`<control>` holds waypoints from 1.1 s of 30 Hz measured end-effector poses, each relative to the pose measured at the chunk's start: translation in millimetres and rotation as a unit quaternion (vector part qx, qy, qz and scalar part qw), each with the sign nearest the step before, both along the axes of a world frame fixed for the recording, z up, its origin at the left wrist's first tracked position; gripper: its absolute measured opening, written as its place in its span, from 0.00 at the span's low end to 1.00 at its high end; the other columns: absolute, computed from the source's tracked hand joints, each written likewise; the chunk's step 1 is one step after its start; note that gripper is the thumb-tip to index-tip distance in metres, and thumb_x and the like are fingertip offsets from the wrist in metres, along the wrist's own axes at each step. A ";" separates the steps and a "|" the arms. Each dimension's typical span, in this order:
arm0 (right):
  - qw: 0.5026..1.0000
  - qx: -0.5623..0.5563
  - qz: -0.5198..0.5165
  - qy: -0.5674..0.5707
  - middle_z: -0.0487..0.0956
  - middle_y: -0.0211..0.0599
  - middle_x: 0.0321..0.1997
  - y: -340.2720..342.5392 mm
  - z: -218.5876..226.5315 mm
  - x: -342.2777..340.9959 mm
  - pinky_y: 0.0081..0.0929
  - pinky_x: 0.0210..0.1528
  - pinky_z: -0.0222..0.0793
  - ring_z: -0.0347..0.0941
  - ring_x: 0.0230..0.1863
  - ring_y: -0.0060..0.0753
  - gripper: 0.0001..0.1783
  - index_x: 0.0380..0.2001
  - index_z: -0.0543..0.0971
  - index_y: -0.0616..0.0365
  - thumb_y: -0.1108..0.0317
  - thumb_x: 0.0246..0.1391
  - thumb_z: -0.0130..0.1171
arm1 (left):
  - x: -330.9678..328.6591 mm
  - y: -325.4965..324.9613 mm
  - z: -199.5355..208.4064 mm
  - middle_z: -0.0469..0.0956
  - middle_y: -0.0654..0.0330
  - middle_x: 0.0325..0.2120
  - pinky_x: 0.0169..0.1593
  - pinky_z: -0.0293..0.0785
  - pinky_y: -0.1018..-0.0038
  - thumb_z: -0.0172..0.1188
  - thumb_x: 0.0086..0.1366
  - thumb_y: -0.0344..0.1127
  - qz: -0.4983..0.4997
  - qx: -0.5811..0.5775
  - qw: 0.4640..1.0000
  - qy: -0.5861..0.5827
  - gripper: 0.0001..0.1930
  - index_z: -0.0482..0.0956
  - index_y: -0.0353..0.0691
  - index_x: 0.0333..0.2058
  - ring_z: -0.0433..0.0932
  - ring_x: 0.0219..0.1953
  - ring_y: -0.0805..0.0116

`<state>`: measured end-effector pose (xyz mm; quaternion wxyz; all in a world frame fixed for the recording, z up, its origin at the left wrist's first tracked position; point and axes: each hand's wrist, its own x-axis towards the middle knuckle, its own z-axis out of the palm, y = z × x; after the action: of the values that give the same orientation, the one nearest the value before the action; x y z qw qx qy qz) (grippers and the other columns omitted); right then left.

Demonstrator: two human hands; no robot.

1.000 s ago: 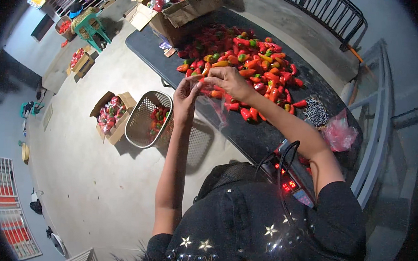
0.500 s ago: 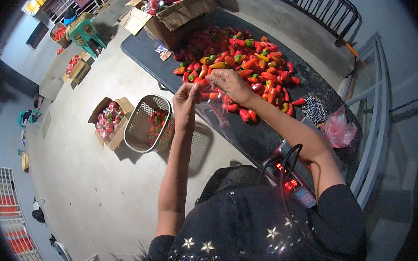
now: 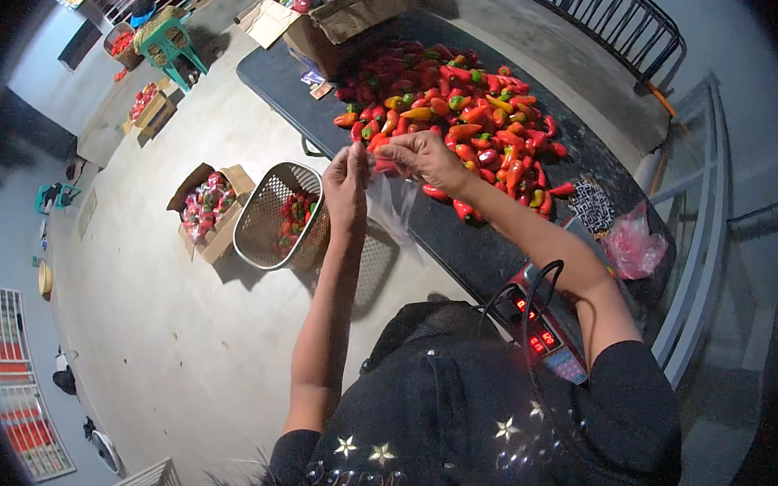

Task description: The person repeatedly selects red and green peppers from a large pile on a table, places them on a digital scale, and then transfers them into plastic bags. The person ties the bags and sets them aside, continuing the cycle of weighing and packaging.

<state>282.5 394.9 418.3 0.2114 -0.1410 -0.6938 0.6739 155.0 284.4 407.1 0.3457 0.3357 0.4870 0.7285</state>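
My left hand (image 3: 346, 183) and my right hand (image 3: 425, 157) pinch the top edge of a clear plastic bag (image 3: 394, 205) between them; it hangs down over the table's front edge. Just beyond the hands lies a big heap of red, orange and green peppers (image 3: 459, 111) on a dark table (image 3: 462, 240). The bag looks empty, though its inside is hard to see.
A weighing scale with red digits (image 3: 542, 324) and a pink bag (image 3: 633, 249) sit on the table to my right. On the floor stand a mesh basket with peppers (image 3: 281, 216) and a cardboard box of packed peppers (image 3: 207, 206). Another open box (image 3: 344, 2) rests at the table's far end.
Both hands have drawn slightly back from the pepper heap, and the clear bag now hangs spread out between them.
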 end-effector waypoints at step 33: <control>0.990 0.096 -0.094 0.040 0.70 0.22 0.23 14.3 18.0 14.4 0.16 0.25 0.59 0.63 0.24 0.11 0.14 0.23 0.73 0.59 0.60 0.56 0.54 | -5.7 9.7 15.6 0.70 0.69 0.20 0.26 0.58 0.83 0.55 0.63 0.38 -0.043 -0.040 0.987 0.149 0.12 0.73 0.36 0.25 0.63 0.23 0.82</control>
<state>296.9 409.2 436.3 0.3138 -0.1572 -0.7301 0.5863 149.3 294.1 422.7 0.3128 0.4470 0.5472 0.6348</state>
